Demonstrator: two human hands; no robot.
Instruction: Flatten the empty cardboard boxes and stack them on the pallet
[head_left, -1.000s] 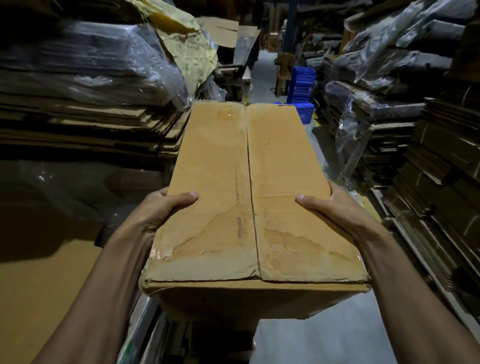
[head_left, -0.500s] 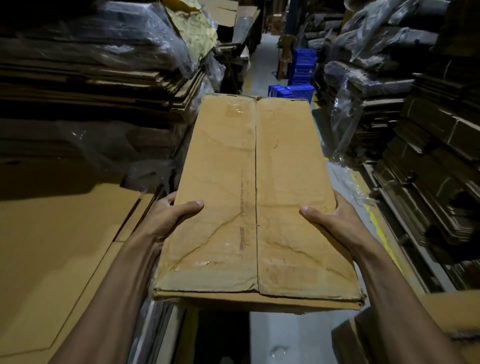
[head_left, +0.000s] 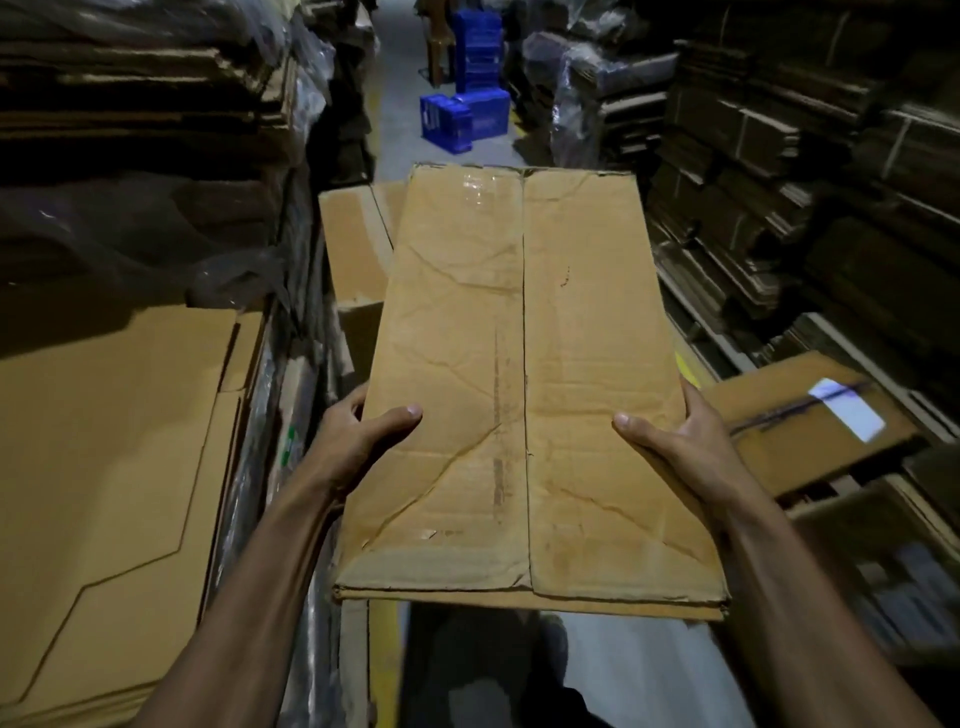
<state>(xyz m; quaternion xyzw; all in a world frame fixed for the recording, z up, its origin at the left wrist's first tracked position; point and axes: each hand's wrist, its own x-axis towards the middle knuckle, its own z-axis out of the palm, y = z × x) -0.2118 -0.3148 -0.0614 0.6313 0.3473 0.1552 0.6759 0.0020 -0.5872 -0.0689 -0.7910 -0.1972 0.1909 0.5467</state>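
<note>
Holding a flattened box (head_left: 524, 384) out level at frame centre, over the aisle floor; left hand (head_left: 358, 441) and right hand (head_left: 675, 441) each grip a long edge near the near end, thumbs on top, fingers hidden beneath. Box looks light, judging by the easy two-hand carry. Board is creased and worn, with old tape patches and a centre seam, so likely floppy along those folds; far end may sag. Surface is dry and matte, not slippery. Gripping at the side edges suits it best. Flat sheets (head_left: 104, 441) lie at lower left, possibly the stack; pallet itself not seen.
</note>
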